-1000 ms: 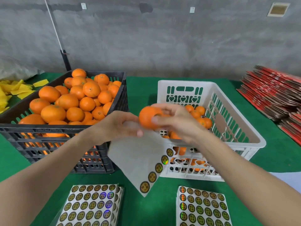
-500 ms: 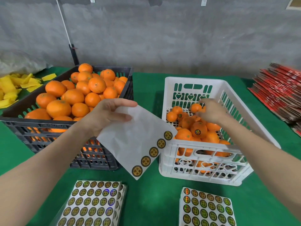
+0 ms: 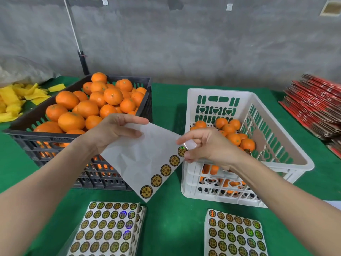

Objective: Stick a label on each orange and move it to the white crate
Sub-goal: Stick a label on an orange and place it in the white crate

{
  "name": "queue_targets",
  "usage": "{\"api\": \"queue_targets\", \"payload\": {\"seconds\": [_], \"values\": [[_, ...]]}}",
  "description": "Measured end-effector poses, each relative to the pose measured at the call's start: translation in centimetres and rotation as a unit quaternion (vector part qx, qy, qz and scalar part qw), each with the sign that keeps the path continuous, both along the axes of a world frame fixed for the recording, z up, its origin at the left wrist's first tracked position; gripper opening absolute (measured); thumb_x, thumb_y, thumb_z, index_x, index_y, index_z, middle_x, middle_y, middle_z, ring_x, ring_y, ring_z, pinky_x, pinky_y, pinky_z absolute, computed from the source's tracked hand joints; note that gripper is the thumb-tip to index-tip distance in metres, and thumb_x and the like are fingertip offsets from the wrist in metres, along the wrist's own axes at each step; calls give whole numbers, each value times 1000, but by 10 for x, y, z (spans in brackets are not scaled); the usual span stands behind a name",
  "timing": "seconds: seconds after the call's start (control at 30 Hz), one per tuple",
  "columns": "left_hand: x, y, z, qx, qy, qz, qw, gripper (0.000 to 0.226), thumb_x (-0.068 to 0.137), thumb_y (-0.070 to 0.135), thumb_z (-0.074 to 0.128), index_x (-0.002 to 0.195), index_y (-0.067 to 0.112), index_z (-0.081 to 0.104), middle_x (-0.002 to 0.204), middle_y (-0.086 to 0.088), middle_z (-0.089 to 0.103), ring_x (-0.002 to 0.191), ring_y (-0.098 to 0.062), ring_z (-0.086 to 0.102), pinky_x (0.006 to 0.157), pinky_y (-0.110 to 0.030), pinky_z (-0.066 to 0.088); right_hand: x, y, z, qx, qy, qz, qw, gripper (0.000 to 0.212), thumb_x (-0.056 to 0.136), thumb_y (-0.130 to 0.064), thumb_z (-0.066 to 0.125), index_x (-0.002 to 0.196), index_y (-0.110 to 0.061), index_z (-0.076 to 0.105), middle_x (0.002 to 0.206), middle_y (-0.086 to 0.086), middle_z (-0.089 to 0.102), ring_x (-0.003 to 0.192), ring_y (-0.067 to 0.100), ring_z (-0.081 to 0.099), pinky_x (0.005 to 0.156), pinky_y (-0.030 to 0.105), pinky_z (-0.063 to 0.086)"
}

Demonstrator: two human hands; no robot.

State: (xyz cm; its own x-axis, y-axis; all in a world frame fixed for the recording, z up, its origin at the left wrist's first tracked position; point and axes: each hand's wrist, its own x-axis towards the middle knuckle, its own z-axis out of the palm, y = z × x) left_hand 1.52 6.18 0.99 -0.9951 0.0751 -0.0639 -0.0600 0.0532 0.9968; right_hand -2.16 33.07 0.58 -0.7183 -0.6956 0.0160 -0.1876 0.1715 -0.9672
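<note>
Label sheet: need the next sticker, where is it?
Head view, centre: left hand holds the sheet between black crate and white crate; right hand pinches its end label.

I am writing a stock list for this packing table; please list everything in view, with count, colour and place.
black crate: one, black, left side
oranges: many, orange, heaped in the black crate
white crate: one, white, right side
more oranges: several, orange, inside the white crate
label sheet: one, white with five labels, held between the crates
full label sheets: two stacks, white, near edge
yellow scraps: one heap, yellow, far left
red cardboard: one stack, red, far right
cloth: one, green, under everything
left hand: one, holds the label sheet
right hand: one, pinches the end label
</note>
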Motion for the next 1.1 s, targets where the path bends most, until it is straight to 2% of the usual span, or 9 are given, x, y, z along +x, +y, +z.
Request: {"api": "queue_targets", "payload": {"seconds": [0.07,0.13,0.3,0.57,0.67,0.83,0.9,0.97,1.1], "values": [[2,-2,1,6,-27,-1,1000,44,61,4,68,105,13,70,93,-12,75,78,-25,73,60,-27,58,4,-5,-2,-3,35,-16,999,29,75,9,70,87,-18,72,78,-8,73,62,4,66,59,17,53],[5,-4,1,8,-48,-1,999,43,60,3,68,102,12,71,93,-15,74,76,-28,73,59,-29,58,8,-7,-3,-8,56,-31,998,28,74,6,72,81,-21,74,79,4,74,57,8,65,57,16,51],[10,-9,5,1,-87,-5,996,40,59,0,67,97,9,73,95,-19,73,74,-30,72,57,-32,58,14,-9,-2,-43,-9,24,999,28,73,6,70,78,-20,77,79,2,74,59,14,68,59,20,55],[12,-16,-1,44,-141,-1,989,35,61,-3,65,94,3,74,98,-21,72,77,-32,72,59,-35,59,22,-16,0,-49,105,-5,993,25,80,6,67,78,-19,71,66,-5,71,55,6,65,55,12,48],[15,-22,-5,48,-141,4,989,39,61,-3,65,99,3,71,100,-22,72,78,-34,72,58,-36,59,24,-17,3,-109,41,-2,993,24,80,6,64,74,-16,71,69,-1,69,60,7,64,56,11,48],[20,-29,-9,16,-103,-11,994,46,60,3,71,106,11,70,103,-18,72,83,-34,72,62,-38,60,17,-25,12,-224,-204,-27,953,17,70,-9,63,71,-22,74,98,8,70,96,27,63,80,38,56],[22,-27,-7,-19,-70,-25,997,44,59,7,75,102,17,73,101,-15,73,85,-34,71,64,-36,59,17,-33,18,-209,-192,-49,958,24,68,-12,65,83,-27,75,109,9,67,108,31,60,93,45,47],[23,-23,-4,-30,-42,-35,998,36,64,3,74,95,21,77,98,-12,74,85,-31,72,64,-33,58,19,-41,20,-134,-119,-51,982,45,69,-10,70,102,-40,67,117,8,64,109,23,61,95,40,47],[26,-16,-1,-71,-5,-76,995,35,77,-9,68,93,21,75,94,-4,74,84,-22,71,66,-29,57,20,-60,14,-43,-34,-31,998,81,76,11,68,126,-48,47,96,12,71,72,22,67,66,29,52]]}}
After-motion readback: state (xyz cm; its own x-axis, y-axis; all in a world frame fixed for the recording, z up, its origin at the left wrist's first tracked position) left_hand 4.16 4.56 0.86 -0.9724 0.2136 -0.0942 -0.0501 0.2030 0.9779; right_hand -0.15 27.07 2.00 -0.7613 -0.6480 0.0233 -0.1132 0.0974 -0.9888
